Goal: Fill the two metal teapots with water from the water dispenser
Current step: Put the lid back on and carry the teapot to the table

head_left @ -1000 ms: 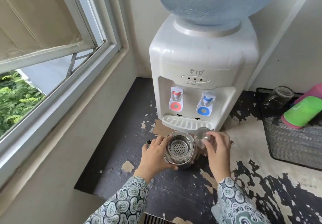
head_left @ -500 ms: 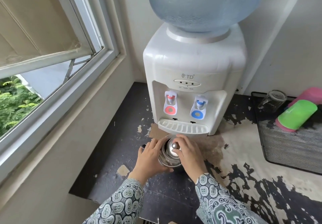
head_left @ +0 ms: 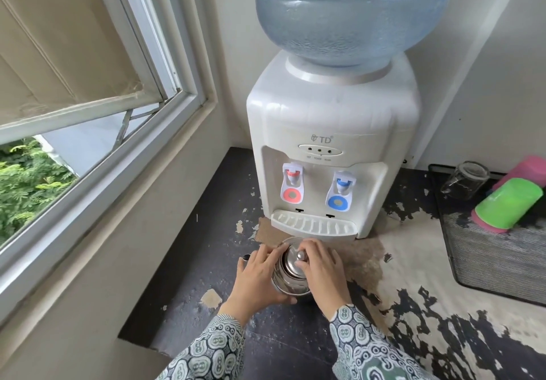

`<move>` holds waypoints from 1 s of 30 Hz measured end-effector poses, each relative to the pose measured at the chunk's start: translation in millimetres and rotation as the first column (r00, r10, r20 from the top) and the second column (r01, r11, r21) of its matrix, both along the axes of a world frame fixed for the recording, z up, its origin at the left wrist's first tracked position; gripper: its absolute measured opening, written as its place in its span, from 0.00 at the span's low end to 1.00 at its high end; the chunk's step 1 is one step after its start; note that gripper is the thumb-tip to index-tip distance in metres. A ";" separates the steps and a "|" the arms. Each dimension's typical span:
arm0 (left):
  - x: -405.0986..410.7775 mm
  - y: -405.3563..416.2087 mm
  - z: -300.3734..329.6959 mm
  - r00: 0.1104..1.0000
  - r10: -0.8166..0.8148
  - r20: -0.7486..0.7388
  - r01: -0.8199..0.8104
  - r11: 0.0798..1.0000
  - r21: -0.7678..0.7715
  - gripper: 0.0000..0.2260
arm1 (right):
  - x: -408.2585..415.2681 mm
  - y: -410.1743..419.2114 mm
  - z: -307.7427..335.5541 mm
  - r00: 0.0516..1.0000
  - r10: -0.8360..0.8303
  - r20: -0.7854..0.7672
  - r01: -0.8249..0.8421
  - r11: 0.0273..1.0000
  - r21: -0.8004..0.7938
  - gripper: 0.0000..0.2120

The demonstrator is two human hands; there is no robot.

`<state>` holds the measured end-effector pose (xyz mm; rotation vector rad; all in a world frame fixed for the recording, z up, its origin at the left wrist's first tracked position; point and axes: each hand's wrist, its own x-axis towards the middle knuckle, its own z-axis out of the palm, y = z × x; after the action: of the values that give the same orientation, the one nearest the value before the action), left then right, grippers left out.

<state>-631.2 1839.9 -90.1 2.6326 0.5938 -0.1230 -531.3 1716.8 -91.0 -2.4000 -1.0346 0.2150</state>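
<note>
Metal teapot (head_left: 291,276) on counter (head_left: 189,261), just before dispenser (head_left: 331,155) drip tray. Left hand (head_left: 258,279) wrapped round body; right hand (head_left: 322,267) fingers closed on lid (head_left: 295,261). Judged rigid, smooth, slippery if wet; heavy once filled. Contents hidden. Bottle (head_left: 354,10) holds water.

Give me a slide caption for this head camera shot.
Both hands, left and right, seat the lid on a metal teapot before the water dispenser.
</note>
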 end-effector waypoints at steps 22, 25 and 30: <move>4.9 11.9 8.0 0.990 -0.124 -0.070 0.132 0.985 0.115 0.47 | 23.8 9.6 18.7 0.962 0.217 -0.165 -0.239 0.963 -0.127 0.10; 7.5 14.7 10.7 0.985 -0.159 -0.065 0.165 0.979 0.120 0.47 | 25.9 7.8 21.0 0.947 0.227 -0.228 -0.249 0.966 -0.074 0.09; 14.6 22.3 21.1 0.977 -0.208 -0.039 0.209 0.978 0.004 0.42 | 33.1 4.7 25.3 0.885 0.179 -0.429 -0.172 0.983 0.055 0.07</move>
<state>-616.7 1862.1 -69.0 2.6992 0.3286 -0.2350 -498.1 1721.5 -65.7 -2.1010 -1.0291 0.7655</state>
